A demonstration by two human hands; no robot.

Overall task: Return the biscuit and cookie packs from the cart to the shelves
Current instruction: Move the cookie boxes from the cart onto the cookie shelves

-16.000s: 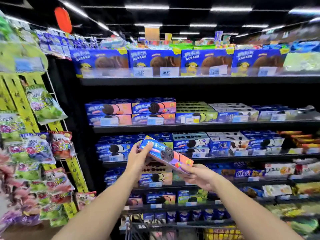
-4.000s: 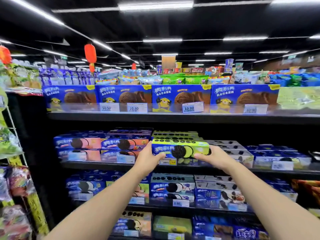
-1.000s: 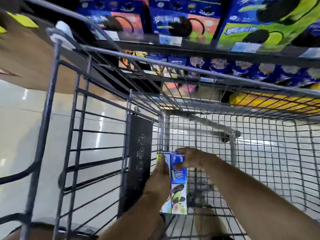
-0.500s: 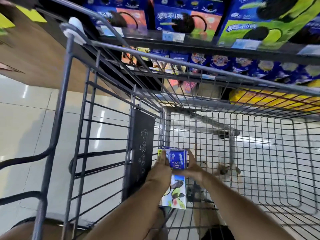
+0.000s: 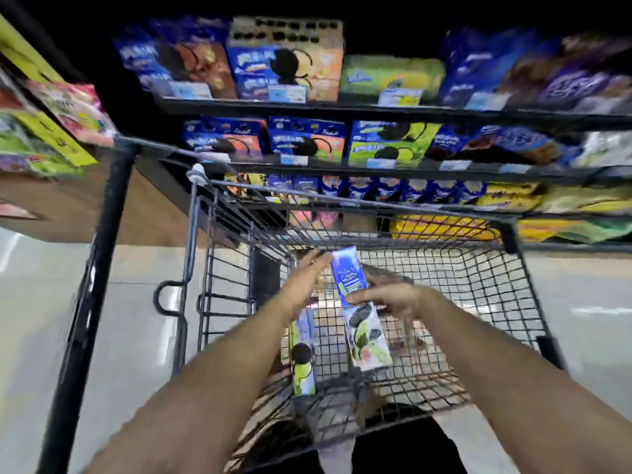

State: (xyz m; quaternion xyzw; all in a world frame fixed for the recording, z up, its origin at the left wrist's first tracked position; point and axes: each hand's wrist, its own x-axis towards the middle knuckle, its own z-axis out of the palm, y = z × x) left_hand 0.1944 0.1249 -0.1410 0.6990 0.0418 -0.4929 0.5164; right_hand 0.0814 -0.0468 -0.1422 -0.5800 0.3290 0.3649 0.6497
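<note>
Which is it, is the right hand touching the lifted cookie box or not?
Touching. The head view shows the right hand with its fingers curled across the front of the lifted cookie box, with no gap between them.

Bright candy bags (image 5: 73, 111) hang on a yellow strip rack (image 5: 66, 148) at upper left; pale glossy floor tiles (image 5: 34, 302) fill the frame's left and right edges
</note>
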